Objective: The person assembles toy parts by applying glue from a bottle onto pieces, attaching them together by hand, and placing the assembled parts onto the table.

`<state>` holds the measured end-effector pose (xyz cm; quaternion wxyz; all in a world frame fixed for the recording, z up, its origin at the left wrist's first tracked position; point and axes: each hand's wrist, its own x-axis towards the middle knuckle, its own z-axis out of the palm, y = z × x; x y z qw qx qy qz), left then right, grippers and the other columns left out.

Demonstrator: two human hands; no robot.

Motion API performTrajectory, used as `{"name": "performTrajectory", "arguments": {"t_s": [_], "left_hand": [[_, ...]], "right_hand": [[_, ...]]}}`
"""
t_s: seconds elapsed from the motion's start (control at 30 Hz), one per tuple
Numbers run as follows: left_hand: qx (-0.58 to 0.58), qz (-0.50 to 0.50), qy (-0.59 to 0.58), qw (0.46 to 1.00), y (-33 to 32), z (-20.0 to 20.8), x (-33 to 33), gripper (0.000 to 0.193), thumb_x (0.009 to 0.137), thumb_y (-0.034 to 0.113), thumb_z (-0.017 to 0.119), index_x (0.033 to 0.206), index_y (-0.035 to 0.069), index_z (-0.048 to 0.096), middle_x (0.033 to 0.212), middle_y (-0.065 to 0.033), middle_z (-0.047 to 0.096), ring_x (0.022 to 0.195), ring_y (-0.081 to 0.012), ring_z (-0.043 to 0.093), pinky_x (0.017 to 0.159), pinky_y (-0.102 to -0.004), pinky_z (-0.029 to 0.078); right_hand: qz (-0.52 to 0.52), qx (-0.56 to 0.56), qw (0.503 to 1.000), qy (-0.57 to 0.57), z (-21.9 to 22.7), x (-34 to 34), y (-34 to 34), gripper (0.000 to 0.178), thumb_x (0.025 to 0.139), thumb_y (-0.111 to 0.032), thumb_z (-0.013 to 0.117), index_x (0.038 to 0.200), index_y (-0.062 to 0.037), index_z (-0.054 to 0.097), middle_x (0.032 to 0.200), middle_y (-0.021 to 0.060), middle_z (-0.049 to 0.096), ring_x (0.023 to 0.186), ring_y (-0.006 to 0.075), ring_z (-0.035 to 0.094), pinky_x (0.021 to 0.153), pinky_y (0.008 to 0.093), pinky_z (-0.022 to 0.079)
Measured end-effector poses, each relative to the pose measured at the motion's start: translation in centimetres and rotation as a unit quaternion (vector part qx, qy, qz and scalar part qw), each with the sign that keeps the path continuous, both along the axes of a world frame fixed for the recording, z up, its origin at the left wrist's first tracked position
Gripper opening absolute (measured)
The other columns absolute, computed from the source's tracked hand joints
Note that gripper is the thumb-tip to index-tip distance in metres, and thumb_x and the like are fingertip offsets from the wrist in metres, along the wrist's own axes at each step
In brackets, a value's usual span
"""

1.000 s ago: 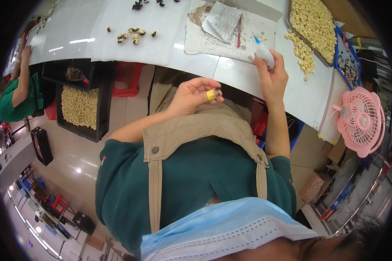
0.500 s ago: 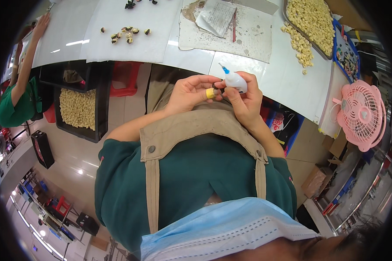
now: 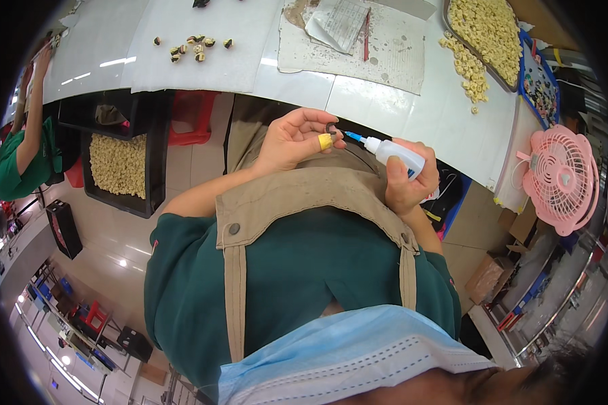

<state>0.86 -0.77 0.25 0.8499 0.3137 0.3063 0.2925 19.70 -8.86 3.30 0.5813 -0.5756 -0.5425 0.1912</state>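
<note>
Between the thumb and fingers of my left hand (image 3: 289, 140) is a small dark curved piece (image 3: 331, 127), partly hidden by the fingertips. Yellow tape (image 3: 325, 142) wraps the thumb of that hand. My right hand (image 3: 411, 183) is closed round a white squeeze bottle (image 3: 393, 155), tilted with its blue needle tip (image 3: 353, 136) pointing left. The tip is right beside the dark piece; whether they touch I cannot tell. Both hands are over my lap, just off the table's near edge.
Small black-and-cream pieces (image 3: 199, 48) lie on the white table (image 3: 371, 104). A stained board (image 3: 395, 64) holds papers and a red pen (image 3: 367, 37). Cream pieces spill from a tray (image 3: 511, 84) at right, near a pink fan (image 3: 561, 179). At left are a black crate (image 3: 157, 169) and a co-worker's arm (image 3: 35, 108).
My right hand has moved right and down, turning the bottle from tip-up to tip-left, toward the dark piece. My left hand stays nearly in place. The co-worker's arm has shifted.
</note>
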Motion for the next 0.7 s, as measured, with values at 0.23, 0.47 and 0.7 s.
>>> {"name": "performTrajectory", "arguments": {"t_s": [0.23,0.47,0.7], "left_hand": [[-0.011,-0.006,0.007,1.000,-0.11,0.30,-0.08,0.027,0.082,-0.004,0.056,0.108,-0.003,0.052,0.095,-0.0123,0.062,0.090,-0.0213,0.062,0.077,-0.0274,0.050],[-0.001,-0.011,-0.001,1.000,-0.31,0.16,-0.19,0.026,0.082,-0.004,0.056,0.108,-0.003,0.052,0.095,-0.0131,0.062,0.091,-0.0213,0.062,0.079,-0.0286,0.050],[-0.006,-0.014,-0.009,1.000,-0.29,0.09,-0.16,0.027,0.082,-0.006,0.055,0.108,-0.004,0.052,0.096,-0.0141,0.061,0.091,-0.0217,0.062,0.081,-0.0298,0.050]], "right_hand": [[0.007,0.051,0.995,-0.090,-0.13,-0.62,0.22,0.025,0.065,-0.004,0.071,0.085,0.0004,0.057,0.061,0.0069,0.057,0.047,0.0115,0.053,0.044,0.0221,0.042],[0.017,0.035,0.993,-0.112,0.07,-0.90,0.23,0.025,0.061,-0.006,0.074,0.079,-0.0016,0.057,0.060,0.0073,0.057,0.046,0.0143,0.053,0.043,0.0235,0.042],[0.018,0.031,0.991,-0.129,0.02,-1.04,0.41,0.026,0.060,-0.006,0.074,0.078,-0.0023,0.057,0.063,0.0096,0.059,0.047,0.0168,0.055,0.043,0.0245,0.043]]}}
